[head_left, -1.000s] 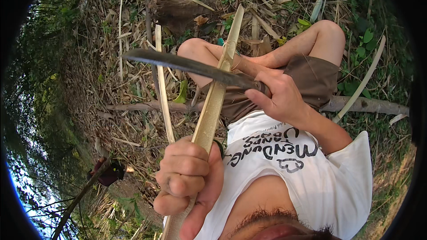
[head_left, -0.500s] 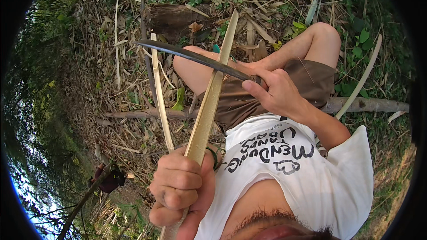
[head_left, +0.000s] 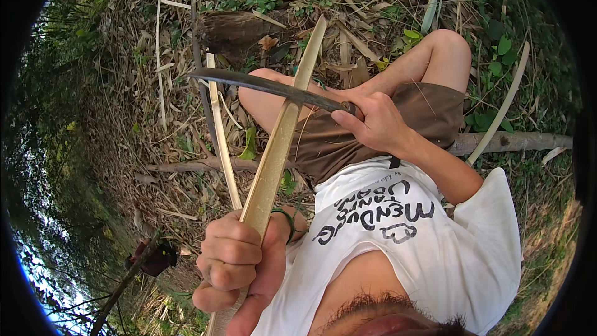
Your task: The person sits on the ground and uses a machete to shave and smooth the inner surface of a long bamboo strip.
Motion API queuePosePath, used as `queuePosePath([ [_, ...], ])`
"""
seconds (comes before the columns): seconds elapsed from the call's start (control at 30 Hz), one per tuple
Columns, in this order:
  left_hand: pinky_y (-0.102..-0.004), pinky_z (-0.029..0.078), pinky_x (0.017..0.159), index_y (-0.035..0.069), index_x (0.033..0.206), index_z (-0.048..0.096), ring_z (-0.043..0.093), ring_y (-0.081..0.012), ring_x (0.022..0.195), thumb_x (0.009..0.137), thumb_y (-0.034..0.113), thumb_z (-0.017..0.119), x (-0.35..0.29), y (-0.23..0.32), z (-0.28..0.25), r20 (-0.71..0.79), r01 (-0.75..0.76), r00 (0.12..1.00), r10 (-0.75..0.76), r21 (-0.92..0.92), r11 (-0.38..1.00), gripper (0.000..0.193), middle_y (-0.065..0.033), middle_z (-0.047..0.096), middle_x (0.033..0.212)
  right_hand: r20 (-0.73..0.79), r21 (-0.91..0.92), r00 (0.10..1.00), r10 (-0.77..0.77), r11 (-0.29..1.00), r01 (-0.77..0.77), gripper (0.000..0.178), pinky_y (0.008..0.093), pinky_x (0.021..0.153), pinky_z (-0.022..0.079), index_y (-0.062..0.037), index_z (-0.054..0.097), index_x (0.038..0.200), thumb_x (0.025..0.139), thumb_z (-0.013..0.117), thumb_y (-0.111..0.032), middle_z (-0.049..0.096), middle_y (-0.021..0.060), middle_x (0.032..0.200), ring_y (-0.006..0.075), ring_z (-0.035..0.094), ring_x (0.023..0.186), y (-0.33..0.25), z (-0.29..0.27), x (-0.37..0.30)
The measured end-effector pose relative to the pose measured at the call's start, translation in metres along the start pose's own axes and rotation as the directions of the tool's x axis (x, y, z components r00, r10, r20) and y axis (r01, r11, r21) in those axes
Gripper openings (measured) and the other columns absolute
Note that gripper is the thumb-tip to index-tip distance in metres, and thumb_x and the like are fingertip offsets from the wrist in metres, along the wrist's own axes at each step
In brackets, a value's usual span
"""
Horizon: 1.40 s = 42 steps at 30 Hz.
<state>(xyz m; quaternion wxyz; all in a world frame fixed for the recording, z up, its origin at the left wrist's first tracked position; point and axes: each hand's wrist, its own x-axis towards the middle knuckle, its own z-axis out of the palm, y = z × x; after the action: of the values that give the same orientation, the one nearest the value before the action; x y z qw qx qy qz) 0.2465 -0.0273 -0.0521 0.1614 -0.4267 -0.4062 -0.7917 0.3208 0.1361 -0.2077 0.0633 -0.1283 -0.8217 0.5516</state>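
A wide pale strip point(head_left: 273, 155) slants away from the body, its far tip over the ground and its near part in the left hand point(head_left: 239, 261), whose fingers are curled tightly around it. A dark curved blade point(head_left: 249, 81) crosses over the upper half of the wide strip; whether its edge bites in, I cannot tell. To the right of the wide strip, the right hand point(head_left: 376, 121) is closed around the blade's handle. A green band point(head_left: 287, 221) circles the wrist just right of the wide strip. A narrower pale strip point(head_left: 222, 127) stands left of the wide strip. Brown shorts point(head_left: 429, 112) are to its right. A weathered log point(head_left: 239, 31) lies left of its far tip, among dry leaves.
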Motion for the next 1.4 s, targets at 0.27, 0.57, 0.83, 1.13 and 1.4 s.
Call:
queuePosePath([
  [0.27,-0.0243,0.012,0.041,0.017,0.073,0.031,0.018,-0.0052,0.042,0.091,0.067,0.051,0.001,0.003,-0.01,-0.054,0.007,0.999,-0.005,0.049,0.999,0.057,0.0057,0.026,0.052,0.045,-0.06,0.996,0.078,0.995,-0.075,0.052,0.0444,0.052,0.046,0.0034,0.059,0.073,0.093,0.06,-0.044,0.058,0.0203,0.056,0.0378,0.06,0.053,0.019,-0.001,0.011],
  [0.57,-0.0232,0.014,0.039,0.016,0.075,0.029,0.019,-0.0056,0.04,0.093,0.068,0.043,0.01,0.003,-0.023,-0.201,-0.004,0.979,0.042,0.184,0.983,0.057,0.0046,0.026,0.051,-0.033,-0.185,0.98,0.198,0.962,-0.201,0.057,0.0459,0.057,0.05,0.0036,0.065,0.075,0.092,0.059,-0.051,0.06,0.0244,0.058,0.0411,0.063,0.058,0.079,0.01,0.035],
  [0.83,-0.0241,0.013,0.04,0.016,0.074,0.028,0.018,-0.0063,0.042,0.094,0.067,0.045,0.015,0.003,-0.03,-0.14,0.025,0.99,-0.006,0.139,0.99,0.057,0.0044,0.025,0.052,-0.164,-0.207,0.956,0.244,0.939,-0.275,0.055,0.044,0.053,0.046,0.0041,0.062,0.073,0.095,0.057,-0.046,0.058,0.0232,0.058,0.037,0.061,0.056,0.147,0.019,0.037],
  [1.13,-0.0249,0.013,0.042,0.016,0.073,0.026,0.016,-0.0061,0.044,0.092,0.067,0.049,0.016,-0.002,-0.031,-0.193,0.023,0.981,0.004,0.137,0.99,0.058,0.0047,0.022,0.054,-0.139,-0.202,0.966,0.217,0.949,-0.242,0.061,0.0479,0.059,0.05,0.0025,0.063,0.067,0.093,0.056,-0.052,0.06,0.0243,0.059,0.0417,0.064,0.061,0.132,0.021,0.035],
  [1.4,-0.0255,0.01,0.043,0.016,0.073,0.026,0.013,-0.0059,0.046,0.093,0.066,0.047,0.022,-0.002,-0.039,-0.264,0.043,0.964,0.02,0.231,0.972,0.058,0.005,0.021,0.055,-0.101,-0.214,0.96,0.26,0.937,-0.276,0.067,0.048,0.068,0.052,0.0059,0.066,0.073,0.094,0.05,-0.056,0.065,0.025,0.069,0.0444,0.066,0.071,0.106,0.036,0.036],
])
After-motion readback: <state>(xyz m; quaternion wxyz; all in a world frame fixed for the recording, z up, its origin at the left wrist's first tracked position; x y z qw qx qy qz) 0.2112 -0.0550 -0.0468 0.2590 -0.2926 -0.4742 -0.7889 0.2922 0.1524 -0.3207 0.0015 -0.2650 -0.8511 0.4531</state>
